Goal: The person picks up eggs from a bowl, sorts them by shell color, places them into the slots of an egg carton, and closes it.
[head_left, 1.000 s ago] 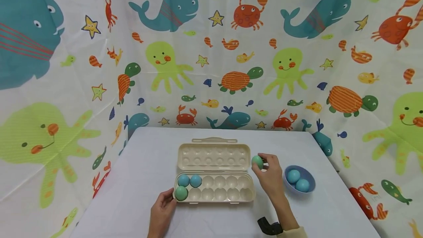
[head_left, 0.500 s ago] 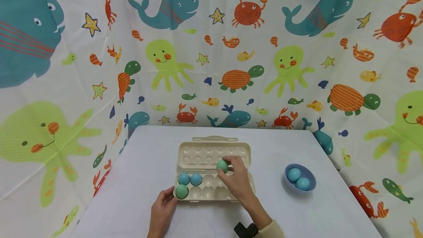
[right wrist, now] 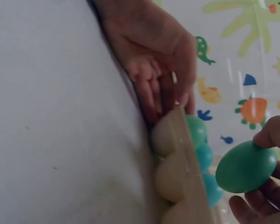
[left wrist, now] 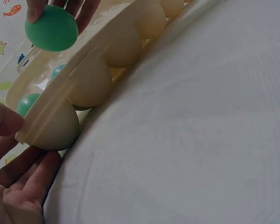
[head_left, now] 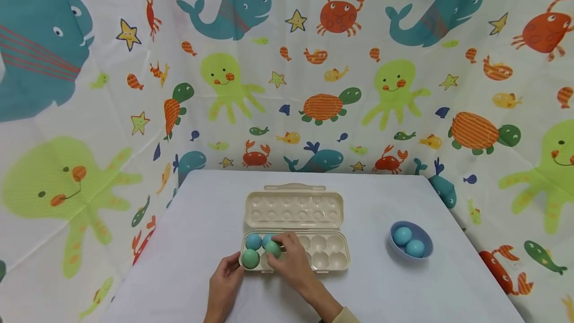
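The setting is screened off on three sides, a fabric curtain (head_left: 291, 83) hanging across the back and along both flanks of a white, cloth-covered bench (head_left: 381, 203). Cartoon whales (head_left: 245, 6), red crabs (head_left: 339, 17), lime-green octopuses (head_left: 219, 70) and orange-shelled turtles (head_left: 322, 107) decorate it. The room beyond is hidden; home, lab or studio cannot be told.
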`<state>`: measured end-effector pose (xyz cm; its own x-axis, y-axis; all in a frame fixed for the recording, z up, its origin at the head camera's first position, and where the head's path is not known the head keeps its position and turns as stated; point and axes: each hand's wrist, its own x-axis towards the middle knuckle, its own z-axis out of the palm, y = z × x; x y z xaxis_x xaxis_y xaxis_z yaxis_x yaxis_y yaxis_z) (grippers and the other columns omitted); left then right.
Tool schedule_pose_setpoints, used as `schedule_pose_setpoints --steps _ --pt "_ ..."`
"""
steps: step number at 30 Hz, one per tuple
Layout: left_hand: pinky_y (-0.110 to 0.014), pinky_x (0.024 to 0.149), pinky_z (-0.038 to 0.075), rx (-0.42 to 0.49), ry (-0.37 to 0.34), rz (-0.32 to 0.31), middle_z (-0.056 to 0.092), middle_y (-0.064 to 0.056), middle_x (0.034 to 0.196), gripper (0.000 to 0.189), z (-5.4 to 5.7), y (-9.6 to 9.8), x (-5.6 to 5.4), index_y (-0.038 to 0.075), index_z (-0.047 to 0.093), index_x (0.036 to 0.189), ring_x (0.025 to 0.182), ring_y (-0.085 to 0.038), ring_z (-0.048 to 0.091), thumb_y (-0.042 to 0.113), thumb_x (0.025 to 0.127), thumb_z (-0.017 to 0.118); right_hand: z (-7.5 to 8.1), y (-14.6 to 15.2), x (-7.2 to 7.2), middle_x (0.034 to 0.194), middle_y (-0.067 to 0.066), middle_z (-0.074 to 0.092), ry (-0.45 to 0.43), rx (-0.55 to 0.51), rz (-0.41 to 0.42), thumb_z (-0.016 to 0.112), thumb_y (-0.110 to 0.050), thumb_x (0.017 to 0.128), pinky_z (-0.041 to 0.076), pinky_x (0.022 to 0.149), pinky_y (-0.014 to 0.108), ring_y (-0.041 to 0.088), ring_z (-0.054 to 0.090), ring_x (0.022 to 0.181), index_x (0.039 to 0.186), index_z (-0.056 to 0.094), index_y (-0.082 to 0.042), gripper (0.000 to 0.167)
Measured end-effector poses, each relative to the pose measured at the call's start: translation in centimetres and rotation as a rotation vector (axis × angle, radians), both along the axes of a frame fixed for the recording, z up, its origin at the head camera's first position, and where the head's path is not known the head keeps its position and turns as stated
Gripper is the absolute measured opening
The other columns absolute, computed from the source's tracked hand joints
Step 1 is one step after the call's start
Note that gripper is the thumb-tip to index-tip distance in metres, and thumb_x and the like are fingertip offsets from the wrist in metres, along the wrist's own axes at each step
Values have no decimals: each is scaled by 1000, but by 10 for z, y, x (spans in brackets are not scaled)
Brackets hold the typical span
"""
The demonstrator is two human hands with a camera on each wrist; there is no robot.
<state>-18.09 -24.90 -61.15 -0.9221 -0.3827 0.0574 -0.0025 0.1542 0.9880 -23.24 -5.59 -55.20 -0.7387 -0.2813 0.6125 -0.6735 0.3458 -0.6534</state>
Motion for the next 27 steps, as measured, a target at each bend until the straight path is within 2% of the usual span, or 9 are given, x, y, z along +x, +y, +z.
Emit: schedule_pose_setpoints --steps 8,15,19,27 --pt "-6 91 50 1 -27 -13 64 -21 133 40 1 2 0 0 59 131 110 7 59 7 92 68 -26 -7 -2 97 4 58 122 84 -89 83 -6 71 58 74 20 13 62 84 100 68 -5 33" --pt "-6 90 50 -16 -41 -10 64 -21 134 41 1 2 1 1 59 131 110 7 60 10 92 69 -33 -8 -2 100 1 57 44 138 -95 82 -10 73 58 81 23 10 62 91 102 69 -7 32" --pt "-6 90 50 -10 -45 -8 63 -21 134 41 0 2 1 0 59 131 109 6 60 9 92 69 -33 -8 -2 97 0 58 -1 169 -83 81 -11 74 58 78 22 9 61 88 103 69 -7 31" --pt "-7 91 50 -18 -45 -9 63 -21 134 40 0 2 -2 0 59 130 107 10 58 7 92 68 -30 -9 -2 95 0 59 -33 222 -78 82 -13 75 55 74 19 6 58 85 103 71 -7 31"
